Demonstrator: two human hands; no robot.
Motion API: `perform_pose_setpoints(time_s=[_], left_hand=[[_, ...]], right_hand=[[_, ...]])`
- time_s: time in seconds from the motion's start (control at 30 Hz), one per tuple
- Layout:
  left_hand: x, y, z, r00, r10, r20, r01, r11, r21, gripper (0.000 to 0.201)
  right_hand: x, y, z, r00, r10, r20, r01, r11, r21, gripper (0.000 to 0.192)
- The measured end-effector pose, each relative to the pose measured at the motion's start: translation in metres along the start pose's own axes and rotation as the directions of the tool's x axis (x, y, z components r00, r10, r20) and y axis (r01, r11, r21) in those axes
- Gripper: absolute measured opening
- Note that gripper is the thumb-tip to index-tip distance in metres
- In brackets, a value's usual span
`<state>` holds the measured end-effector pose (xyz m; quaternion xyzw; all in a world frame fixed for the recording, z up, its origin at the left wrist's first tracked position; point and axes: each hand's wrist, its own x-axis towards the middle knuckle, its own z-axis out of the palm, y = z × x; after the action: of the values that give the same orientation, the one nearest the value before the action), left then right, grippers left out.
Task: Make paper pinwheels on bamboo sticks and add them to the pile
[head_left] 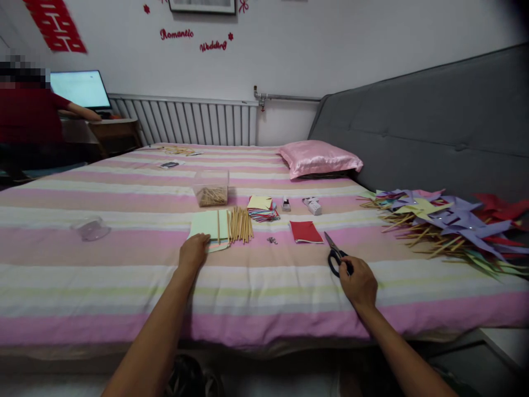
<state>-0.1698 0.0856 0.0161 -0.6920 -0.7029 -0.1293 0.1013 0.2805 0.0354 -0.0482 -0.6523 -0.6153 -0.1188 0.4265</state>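
My left hand [194, 251] closes over the lower left corner of a light green paper stack [202, 225] on the bed. On that paper lies one wooden stick [218, 226], with a row of sticks [241, 224] beside it on the right. My right hand [359, 278] has its fingers round the handle of dark-handled scissors [334, 248], whose blades point away from me. Left of the blades lies red paper [305, 232]. Small metal pins or fasteners [272, 240], too small to tell, sit between the two hands.
Behind the sticks stand a clear box [211, 190] of sticks and coloured paper squares [260, 203]. Two small items, one a whitish pack [313, 205], lie farther right. Finished pinwheels [450, 218] pile up at right. A pink pillow [320, 158] lies behind; a person [28, 116] sits far left.
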Motion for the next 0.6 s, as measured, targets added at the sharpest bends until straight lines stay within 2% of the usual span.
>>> perform_pose_setpoints(time_s=[0.13, 0.33, 0.47, 0.6], left_hand=[[0.002, 0.001, -0.007, 0.997, 0.034, -0.069, -0.033, 0.999, 0.008, 0.031], [0.008, 0.006, -0.016, 0.978, 0.025, -0.206, -0.023, 1.0, 0.013, 0.026], [0.013, 0.01, -0.017, 0.972, 0.001, -0.235, 0.0, 1.0, 0.005, 0.029], [0.015, 0.019, -0.018, 0.976, 0.014, -0.218, -0.012, 1.0, 0.009, 0.028]], right_hand=[[0.0, 0.0, 0.0, 1.0, 0.005, 0.01, -0.005, 1.0, 0.0, 0.017], [0.0, 0.0, 0.001, 1.0, 0.005, 0.003, -0.005, 1.0, 0.004, 0.018], [0.0, 0.001, 0.002, 1.0, -0.002, -0.002, 0.002, 1.0, 0.012, 0.018], [0.001, 0.001, 0.001, 1.0, -0.003, 0.002, 0.003, 1.0, 0.009, 0.017]])
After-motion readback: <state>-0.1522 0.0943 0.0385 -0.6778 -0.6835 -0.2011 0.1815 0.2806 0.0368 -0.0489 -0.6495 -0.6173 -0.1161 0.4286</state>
